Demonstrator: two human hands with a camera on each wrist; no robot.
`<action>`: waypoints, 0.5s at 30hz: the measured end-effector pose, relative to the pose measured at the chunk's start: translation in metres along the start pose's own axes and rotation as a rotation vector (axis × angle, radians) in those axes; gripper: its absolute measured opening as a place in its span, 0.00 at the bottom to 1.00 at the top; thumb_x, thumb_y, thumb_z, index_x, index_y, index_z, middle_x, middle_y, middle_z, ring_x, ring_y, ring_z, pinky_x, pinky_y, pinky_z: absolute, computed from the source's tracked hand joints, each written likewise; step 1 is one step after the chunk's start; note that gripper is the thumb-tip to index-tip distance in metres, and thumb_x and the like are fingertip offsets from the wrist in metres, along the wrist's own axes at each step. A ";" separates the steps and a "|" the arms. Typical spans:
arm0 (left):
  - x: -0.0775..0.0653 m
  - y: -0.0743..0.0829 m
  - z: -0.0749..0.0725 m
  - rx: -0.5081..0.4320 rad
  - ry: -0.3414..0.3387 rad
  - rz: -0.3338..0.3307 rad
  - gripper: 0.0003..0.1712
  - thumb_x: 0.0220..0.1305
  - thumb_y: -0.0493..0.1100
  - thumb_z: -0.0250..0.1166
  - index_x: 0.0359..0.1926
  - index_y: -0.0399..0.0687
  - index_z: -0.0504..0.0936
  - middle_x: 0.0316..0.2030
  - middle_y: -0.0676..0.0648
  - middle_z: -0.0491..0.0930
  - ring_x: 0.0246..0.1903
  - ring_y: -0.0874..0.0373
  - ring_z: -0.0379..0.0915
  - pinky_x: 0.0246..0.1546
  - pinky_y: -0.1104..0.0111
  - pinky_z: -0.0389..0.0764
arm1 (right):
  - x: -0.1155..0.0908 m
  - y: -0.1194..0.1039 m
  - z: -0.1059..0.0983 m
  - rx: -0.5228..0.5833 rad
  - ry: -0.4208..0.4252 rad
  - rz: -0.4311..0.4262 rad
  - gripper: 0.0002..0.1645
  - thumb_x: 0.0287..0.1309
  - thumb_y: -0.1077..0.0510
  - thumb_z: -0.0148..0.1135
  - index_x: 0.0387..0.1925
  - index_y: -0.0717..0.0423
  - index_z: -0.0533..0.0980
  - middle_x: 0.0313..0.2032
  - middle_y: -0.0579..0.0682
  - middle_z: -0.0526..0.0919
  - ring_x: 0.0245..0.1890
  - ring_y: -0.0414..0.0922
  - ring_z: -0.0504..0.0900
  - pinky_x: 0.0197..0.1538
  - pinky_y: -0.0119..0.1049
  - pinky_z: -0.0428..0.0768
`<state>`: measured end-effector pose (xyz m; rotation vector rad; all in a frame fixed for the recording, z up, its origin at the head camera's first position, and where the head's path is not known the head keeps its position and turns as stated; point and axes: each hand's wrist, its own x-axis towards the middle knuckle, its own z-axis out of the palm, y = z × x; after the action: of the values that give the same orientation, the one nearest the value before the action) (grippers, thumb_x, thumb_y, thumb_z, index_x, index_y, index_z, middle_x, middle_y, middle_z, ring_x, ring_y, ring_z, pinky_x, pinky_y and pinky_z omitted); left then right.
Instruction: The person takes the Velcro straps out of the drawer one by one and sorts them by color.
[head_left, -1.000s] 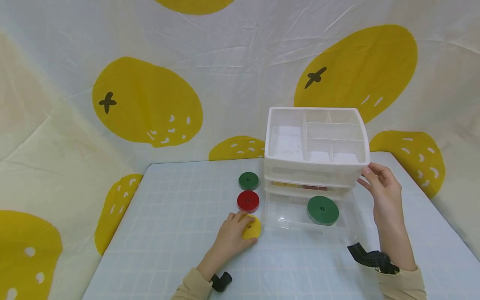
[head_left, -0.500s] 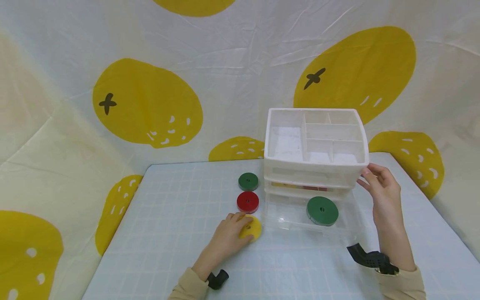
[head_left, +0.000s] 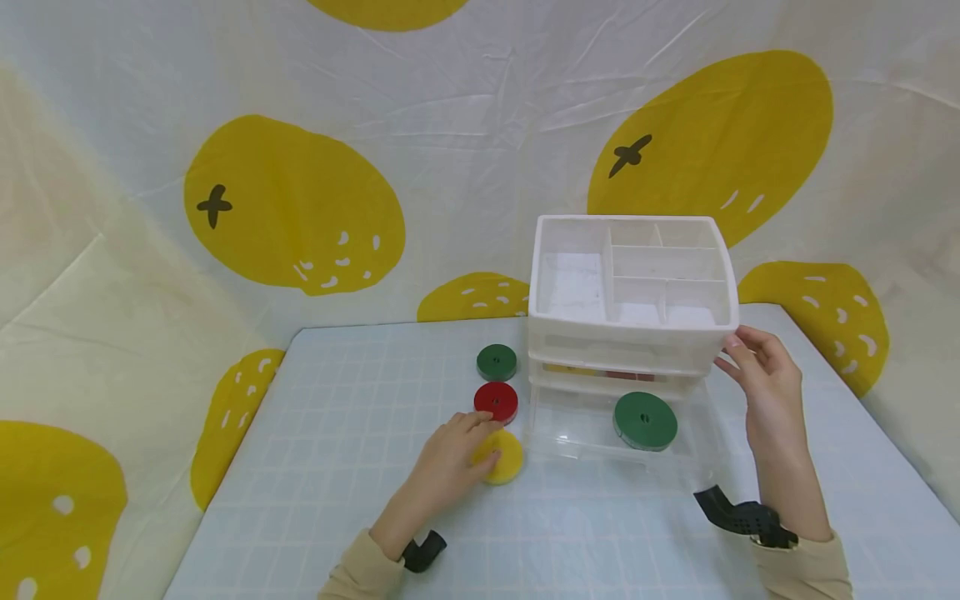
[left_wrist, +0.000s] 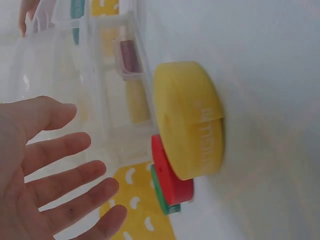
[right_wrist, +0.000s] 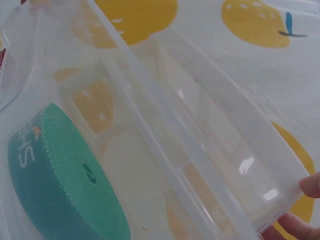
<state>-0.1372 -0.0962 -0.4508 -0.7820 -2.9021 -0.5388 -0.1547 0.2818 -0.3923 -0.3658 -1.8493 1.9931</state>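
My left hand (head_left: 447,458) hovers over a yellow roll of fabric tape (head_left: 506,463) lying flat on the table. The left wrist view shows its fingers (left_wrist: 75,182) spread and apart from that yellow roll. Behind it lie a red roll (head_left: 496,401) and a small green roll (head_left: 497,362), in a line. On the right, my right hand (head_left: 771,383) grips the right front corner of a white plastic drawer organizer (head_left: 634,335). Its bottom clear drawer (head_left: 577,429) is pulled out, with a larger green roll (head_left: 645,421) in it.
The organizer's top has several divided compartments (head_left: 573,283). Yellow and red things show faintly inside the drawer above the pulled-out one. A pale checked cloth (head_left: 360,400) covers the table, and a fruit-printed sheet (head_left: 465,167) hangs behind and at the sides.
My left hand has loosened from around the yellow roll and drawn slightly back to the left, above it. The roll stays in place. My right hand stays at the organizer's corner.
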 end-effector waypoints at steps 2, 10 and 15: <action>0.002 0.001 -0.005 0.005 0.027 0.035 0.22 0.60 0.50 0.66 0.56 0.54 0.79 0.57 0.49 0.78 0.53 0.54 0.74 0.52 0.59 0.80 | 0.000 0.000 0.001 0.000 0.002 0.003 0.23 0.59 0.47 0.62 0.54 0.49 0.72 0.48 0.38 0.74 0.48 0.33 0.76 0.42 0.15 0.77; 0.012 0.007 -0.025 0.050 0.148 0.183 0.24 0.58 0.48 0.68 0.56 0.54 0.78 0.55 0.52 0.79 0.50 0.57 0.75 0.48 0.66 0.81 | 0.000 -0.001 0.002 -0.018 0.012 0.007 0.24 0.59 0.45 0.62 0.55 0.49 0.72 0.48 0.38 0.74 0.49 0.34 0.76 0.43 0.15 0.77; 0.020 0.013 -0.034 0.077 0.208 0.282 0.23 0.59 0.49 0.67 0.55 0.53 0.79 0.52 0.54 0.80 0.48 0.59 0.75 0.45 0.68 0.81 | 0.000 0.000 0.001 -0.001 0.009 0.003 0.22 0.60 0.47 0.62 0.53 0.49 0.72 0.48 0.38 0.74 0.48 0.33 0.76 0.42 0.15 0.77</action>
<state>-0.1485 -0.0885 -0.4111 -1.0340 -2.5501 -0.4462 -0.1554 0.2810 -0.3920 -0.3776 -1.8457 1.9894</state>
